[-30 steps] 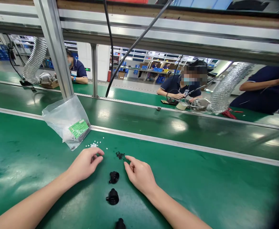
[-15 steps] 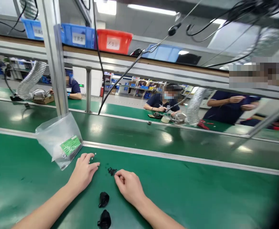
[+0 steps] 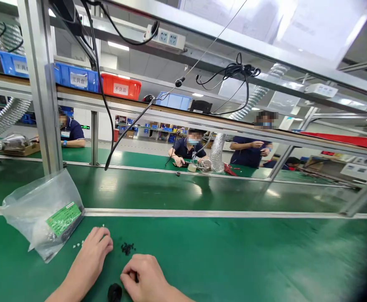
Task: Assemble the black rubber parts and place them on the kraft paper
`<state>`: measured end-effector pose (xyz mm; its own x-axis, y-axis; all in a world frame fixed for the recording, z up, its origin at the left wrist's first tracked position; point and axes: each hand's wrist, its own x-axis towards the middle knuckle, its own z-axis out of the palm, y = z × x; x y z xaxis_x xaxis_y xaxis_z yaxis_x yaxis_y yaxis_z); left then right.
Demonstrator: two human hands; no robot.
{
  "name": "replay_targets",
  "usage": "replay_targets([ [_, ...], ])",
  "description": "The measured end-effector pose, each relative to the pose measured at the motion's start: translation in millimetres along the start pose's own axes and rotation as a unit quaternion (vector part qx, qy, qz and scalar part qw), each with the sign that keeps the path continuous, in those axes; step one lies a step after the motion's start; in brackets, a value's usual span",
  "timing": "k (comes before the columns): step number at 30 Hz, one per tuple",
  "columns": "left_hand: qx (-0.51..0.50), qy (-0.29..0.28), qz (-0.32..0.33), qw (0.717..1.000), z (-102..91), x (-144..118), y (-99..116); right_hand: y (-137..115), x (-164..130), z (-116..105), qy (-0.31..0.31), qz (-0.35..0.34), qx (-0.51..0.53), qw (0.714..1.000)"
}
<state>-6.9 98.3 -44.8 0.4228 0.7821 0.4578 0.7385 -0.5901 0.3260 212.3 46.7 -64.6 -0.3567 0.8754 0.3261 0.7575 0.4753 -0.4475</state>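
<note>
Hands drew nearer me | right hand [image 3: 146, 274] fingers curled shut beside black cap [image 3: 115, 292] | left hand [image 3: 91, 256] fingers together by white bits [image 3: 76, 245], black bits [image 3: 127, 248] between.

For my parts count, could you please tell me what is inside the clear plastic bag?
The clear plastic bag shows a green label and small pieces at its bottom; their type is unclear.

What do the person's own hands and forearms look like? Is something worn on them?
Both hands are bare: the left hand and the right hand have no gloves, and no rings show on the fingers. The forearms visible at the bottom edge carry no sleeves, watch or wrist strap.
</note>
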Motion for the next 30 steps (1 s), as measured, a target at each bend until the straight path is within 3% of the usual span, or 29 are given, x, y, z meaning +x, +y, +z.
replay_targets([
  [4,-0.039,-0.070,-0.003,0.997,-2.3,-16,1,4,3,5,-0.021,0.015,-0.013,1.000],
  [9,0.003,-0.125,-0.028,0.992,-5.0,-20,3,1,2,3,-0.022,0.027,-0.019,0.999],
  [17,0.068,-0.164,-0.038,0.983,-13.3,-22,8,-5,-3,-8,-0.027,0.023,-0.035,0.999],
  [21,0.062,-0.149,-0.045,0.986,-10.7,-23,7,-5,-3,-7,-0.040,0.019,-0.052,0.998],
  [26,-0.139,-0.123,-0.071,0.980,2.2,-27,11,3,-4,-1,-0.011,0.010,-0.025,1.000],
  [30,-0.348,-0.134,-0.149,0.916,11.6,-26,23,5,-2,0,0.057,-0.016,0.106,0.993],
])
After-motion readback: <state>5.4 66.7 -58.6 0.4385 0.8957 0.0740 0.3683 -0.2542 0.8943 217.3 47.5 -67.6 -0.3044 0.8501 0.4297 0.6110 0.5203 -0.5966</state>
